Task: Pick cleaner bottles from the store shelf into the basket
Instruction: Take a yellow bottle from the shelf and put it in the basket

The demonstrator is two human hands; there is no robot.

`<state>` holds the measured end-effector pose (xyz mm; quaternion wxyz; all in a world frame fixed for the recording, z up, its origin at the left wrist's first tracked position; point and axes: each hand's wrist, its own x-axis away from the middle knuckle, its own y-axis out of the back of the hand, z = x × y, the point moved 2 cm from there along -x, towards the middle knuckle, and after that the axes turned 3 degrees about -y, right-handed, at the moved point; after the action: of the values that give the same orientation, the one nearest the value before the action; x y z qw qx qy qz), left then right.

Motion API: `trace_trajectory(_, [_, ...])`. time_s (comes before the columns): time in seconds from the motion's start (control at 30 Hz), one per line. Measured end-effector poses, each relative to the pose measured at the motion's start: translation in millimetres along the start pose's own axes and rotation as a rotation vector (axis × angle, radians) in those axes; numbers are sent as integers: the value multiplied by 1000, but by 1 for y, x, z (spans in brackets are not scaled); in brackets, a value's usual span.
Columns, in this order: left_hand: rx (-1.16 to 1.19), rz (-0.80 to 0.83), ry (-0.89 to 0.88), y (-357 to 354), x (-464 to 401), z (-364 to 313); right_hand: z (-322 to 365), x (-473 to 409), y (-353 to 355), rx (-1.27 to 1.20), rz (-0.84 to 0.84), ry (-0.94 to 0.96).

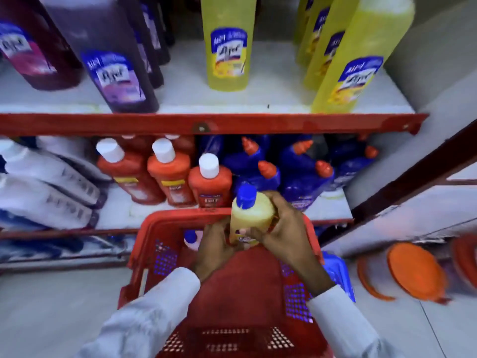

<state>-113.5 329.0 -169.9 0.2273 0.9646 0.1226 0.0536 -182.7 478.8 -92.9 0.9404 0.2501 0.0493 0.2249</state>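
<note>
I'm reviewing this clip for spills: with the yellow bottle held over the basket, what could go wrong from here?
1. The yellow bottle sits above the basket's far rim, so released here it might hit the rim and tip out.
2. A blue-capped bottle already lies in the basket just beside it; the new one could knock it.
3. The left hand and right hand grip low, so it could tilt.

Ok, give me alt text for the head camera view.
Both hands, left hand and right hand, hold a yellow cleaner bottle with a blue cap over a red shopping basket, before store shelves stocked with purple, yellow, red and blue bottles.
</note>
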Motion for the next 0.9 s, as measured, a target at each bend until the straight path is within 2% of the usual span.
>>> trace_trajectory(0.17, [-133,-3,186,-48,-1,68,-68,-2,-38,79,43,-138])
trace_trajectory(0.4, [-99,-13,360,-79,-1,105,-118,-2,-76,134,106,-270])
trace_trajectory(0.5, [-83,-80,304,-84,1,104,-126,-7,-82,175,152,-292])
trace_trajectory(0.73, [-130,-84,220,-55,-2,57,-114,-19,-61,174,217,-281])
trace_trajectory(0.83, [-172,-181,70,-29,5,16,-86,-23,-36,146,187,-168])
trace_trajectory(0.9, [-227,-234,-126,-10,5,-20,-58,-27,-9,154,73,-35])
